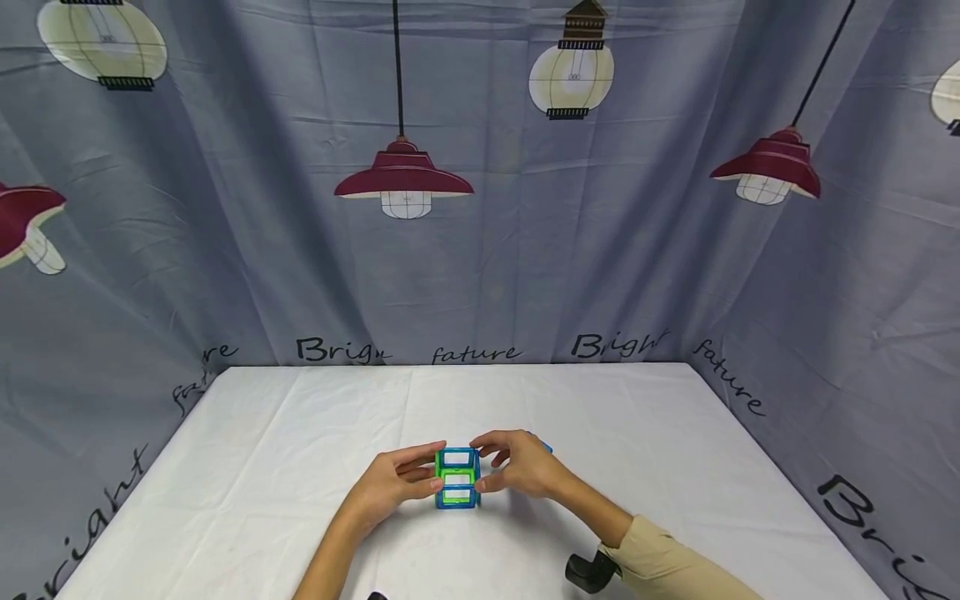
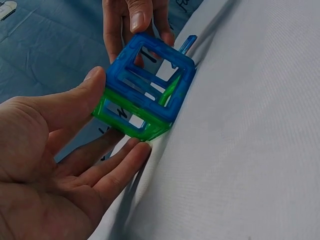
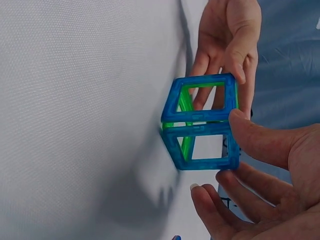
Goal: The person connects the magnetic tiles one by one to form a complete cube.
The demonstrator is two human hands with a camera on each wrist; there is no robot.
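A small box-shaped frame of blue and green see-through magnetic tiles point(image 1: 457, 477) stands on the white cloth between both hands. My left hand point(image 1: 386, 487) grips its left side, the thumb on the near edge and the fingers reaching toward the back and bottom. From the right, my right hand point(image 1: 525, 467) pinches the box, with its thumb point(image 3: 265, 140) against a blue tile point(image 3: 202, 150) and a fingertip at that tile's edge. In the left wrist view, a blue square tile point(image 2: 182, 107) faces the camera with a green tile point(image 2: 130, 117) below it.
A blue piece point(image 1: 546, 447) shows partly behind the right hand. White cloth point(image 1: 300, 433) covers the table. Grey curtains point(image 1: 480, 275) printed with lamps hang at the back and sides. A black device point(image 1: 591, 572) sits by the right sleeve.
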